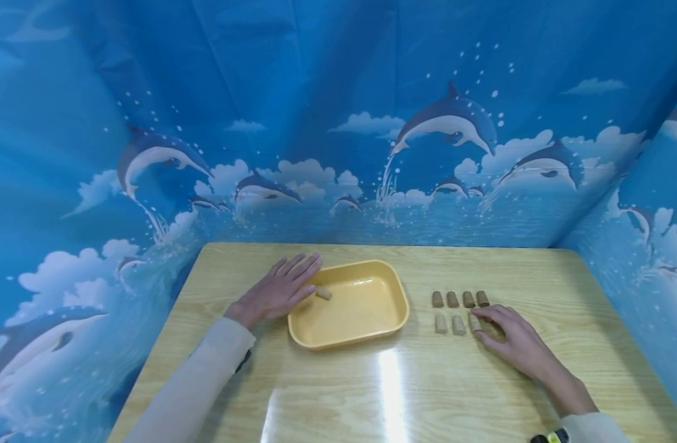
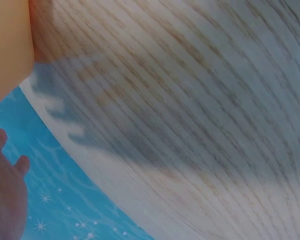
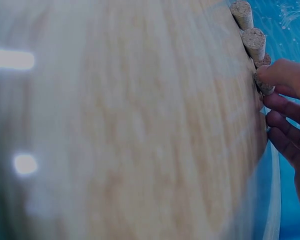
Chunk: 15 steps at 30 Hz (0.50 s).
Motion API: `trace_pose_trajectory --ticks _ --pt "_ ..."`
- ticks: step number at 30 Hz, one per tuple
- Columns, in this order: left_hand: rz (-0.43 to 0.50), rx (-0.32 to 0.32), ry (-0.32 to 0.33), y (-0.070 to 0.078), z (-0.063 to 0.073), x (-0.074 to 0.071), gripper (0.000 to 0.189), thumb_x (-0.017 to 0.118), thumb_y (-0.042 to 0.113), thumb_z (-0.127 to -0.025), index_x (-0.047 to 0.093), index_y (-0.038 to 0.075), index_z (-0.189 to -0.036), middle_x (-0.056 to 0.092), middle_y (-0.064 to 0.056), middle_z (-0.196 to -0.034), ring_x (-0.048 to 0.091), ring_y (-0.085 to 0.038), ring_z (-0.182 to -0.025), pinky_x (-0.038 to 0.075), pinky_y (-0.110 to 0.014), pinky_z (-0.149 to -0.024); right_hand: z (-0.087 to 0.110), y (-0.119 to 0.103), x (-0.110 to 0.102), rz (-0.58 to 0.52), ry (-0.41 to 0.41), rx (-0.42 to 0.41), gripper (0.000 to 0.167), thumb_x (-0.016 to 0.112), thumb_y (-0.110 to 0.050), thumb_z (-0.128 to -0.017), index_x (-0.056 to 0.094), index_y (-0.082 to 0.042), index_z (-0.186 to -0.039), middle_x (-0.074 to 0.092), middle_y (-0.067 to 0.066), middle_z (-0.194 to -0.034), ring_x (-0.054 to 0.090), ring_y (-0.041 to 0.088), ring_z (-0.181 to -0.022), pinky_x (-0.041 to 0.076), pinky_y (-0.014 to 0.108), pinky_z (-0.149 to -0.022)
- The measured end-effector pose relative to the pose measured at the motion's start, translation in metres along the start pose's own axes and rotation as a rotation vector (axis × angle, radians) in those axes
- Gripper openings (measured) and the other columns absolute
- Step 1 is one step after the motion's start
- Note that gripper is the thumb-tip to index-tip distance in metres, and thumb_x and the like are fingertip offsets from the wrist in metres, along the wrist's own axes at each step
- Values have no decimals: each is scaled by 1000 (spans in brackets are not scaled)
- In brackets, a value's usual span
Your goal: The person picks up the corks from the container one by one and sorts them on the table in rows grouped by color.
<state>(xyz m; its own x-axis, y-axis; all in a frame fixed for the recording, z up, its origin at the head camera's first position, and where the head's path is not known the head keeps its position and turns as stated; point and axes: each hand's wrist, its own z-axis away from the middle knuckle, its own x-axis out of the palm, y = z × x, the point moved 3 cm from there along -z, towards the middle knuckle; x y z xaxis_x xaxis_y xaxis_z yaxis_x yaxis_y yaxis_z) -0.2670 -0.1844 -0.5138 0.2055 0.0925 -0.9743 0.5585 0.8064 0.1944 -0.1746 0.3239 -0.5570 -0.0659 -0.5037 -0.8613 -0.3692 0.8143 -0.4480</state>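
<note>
My right hand pinches a pale cork between thumb and index finger, at the right end of the front row. In the right wrist view that cork stands at the fingertips, close to the tabletop. Two more pale corks stand to its left. Across the tray's left edge lies my left hand, fingers straight and palm down. One cork lies on its side in the yellow tray, close to the left thumb. The left wrist view catches part of the left hand beside the tray wall.
Behind the pale corks stands a row of several darker brown corks. The wooden table reaches back to a blue dolphin-print curtain, which also hangs at both sides.
</note>
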Motion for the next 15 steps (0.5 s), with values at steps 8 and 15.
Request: trace_pose_trajectory --ticks 8,15 --pt "-4 1 6 -2 0 3 67 24 55 -119 7 28 -177 5 5 -185 8 -29 -172 12 -59 -139 1 -5 -6 -24 15 31 47 88 -25 -94 73 -13 -137 75 6 -126 66 34 -118 53 63 -100" --pt "-3 1 4 -2 0 2 67 25 54 -119 8 27 -177 5 5 -185 9 -29 -172 11 -58 -140 -8 -12 -16 -38 48 5 45 87 -22 -95 73 -11 -136 75 9 -130 66 32 -119 54 65 -99"
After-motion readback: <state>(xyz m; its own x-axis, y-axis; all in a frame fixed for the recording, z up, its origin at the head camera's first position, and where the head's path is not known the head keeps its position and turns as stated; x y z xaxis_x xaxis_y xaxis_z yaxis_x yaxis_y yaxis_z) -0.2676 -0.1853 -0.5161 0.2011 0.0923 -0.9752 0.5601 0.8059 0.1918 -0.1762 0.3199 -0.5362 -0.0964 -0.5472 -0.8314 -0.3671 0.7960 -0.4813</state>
